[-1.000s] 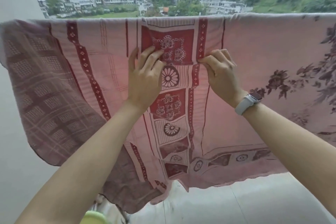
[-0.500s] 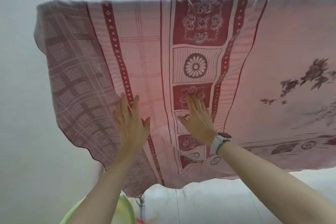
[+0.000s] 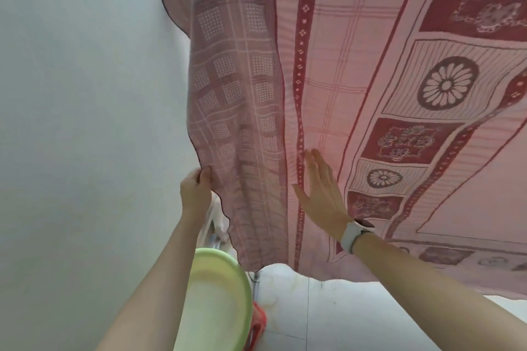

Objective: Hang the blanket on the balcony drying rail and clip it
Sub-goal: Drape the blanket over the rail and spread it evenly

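- A plain pale wall (image 3: 85, 94) fills the left third of the frame, with pale floor tiles (image 3: 328, 319) along the bottom centre.
- The large pink woven blanket with dark red patterned bands and flower medallions (image 3: 356, 80) covers the upper centre and right. It hangs down from above the top edge; the rail itself is out of view, and no clips show.
- A light green round plastic basin (image 3: 216, 299) sits at bottom centre, with something red (image 3: 258, 325) just beside it, too cropped to name.
- The right hand (image 3: 322, 194), centre frame, lies flat against the cloth with straight fingers, a white wrist-worn watch (image 3: 353, 234) below it.
- The left hand (image 3: 196, 194), centre left, pinches the blanket's checked side edge between thumb and curled fingers.
- Risk, as I judge it: the cloth looks unclipped, so a hard tug on that edge could drag it sideways or off its support. The bunched left section may also dry poorly if left folded.
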Demonstrator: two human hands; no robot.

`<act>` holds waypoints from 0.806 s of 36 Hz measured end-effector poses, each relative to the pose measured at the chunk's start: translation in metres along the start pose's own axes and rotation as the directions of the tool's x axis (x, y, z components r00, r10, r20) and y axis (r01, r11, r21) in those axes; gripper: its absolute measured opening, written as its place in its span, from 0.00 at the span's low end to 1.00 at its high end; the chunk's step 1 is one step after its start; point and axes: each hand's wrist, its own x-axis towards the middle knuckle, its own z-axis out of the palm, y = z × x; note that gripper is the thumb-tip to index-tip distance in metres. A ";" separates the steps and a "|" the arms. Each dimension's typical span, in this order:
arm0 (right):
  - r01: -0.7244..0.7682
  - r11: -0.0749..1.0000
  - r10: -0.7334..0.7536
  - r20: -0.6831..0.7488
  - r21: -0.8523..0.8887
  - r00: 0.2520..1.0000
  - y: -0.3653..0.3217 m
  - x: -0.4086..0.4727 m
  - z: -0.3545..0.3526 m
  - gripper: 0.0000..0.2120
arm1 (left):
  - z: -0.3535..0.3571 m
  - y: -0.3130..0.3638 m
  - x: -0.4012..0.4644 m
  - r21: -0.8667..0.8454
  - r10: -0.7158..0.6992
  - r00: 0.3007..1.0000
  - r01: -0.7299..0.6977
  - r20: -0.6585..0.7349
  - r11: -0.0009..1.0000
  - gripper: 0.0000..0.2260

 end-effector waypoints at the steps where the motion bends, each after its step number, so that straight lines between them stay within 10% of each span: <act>1: 0.001 1.000 -0.001 -0.019 -0.010 1.000 0.000 0.000 0.001 0.31 | -0.006 -0.001 0.000 -0.031 -0.011 0.996 0.009 -0.083 0.999 0.15; 8: 0.178 0.972 -0.177 0.019 -0.153 0.984 0.002 -0.008 0.005 0.26 | -0.040 0.010 0.024 0.019 -0.008 0.826 0.023 -0.564 1.000 0.12; 14: 0.143 0.976 -0.121 0.137 -0.166 0.983 0.015 -0.013 0.002 0.25 | -0.007 -0.004 0.006 0.094 -0.105 0.944 0.141 -0.313 0.985 0.22; 19: 0.174 0.965 -0.154 0.111 -0.195 0.982 0.024 -0.014 -0.025 0.23 | 0.031 0.020 -0.041 0.307 0.193 0.957 -0.122 -0.216 0.944 0.27; 29: 0.156 0.924 -0.226 -0.170 -0.350 0.959 0.070 -0.005 -0.134 0.22 | 0.104 0.136 -0.096 0.402 0.738 0.652 -0.731 0.175 0.551 0.30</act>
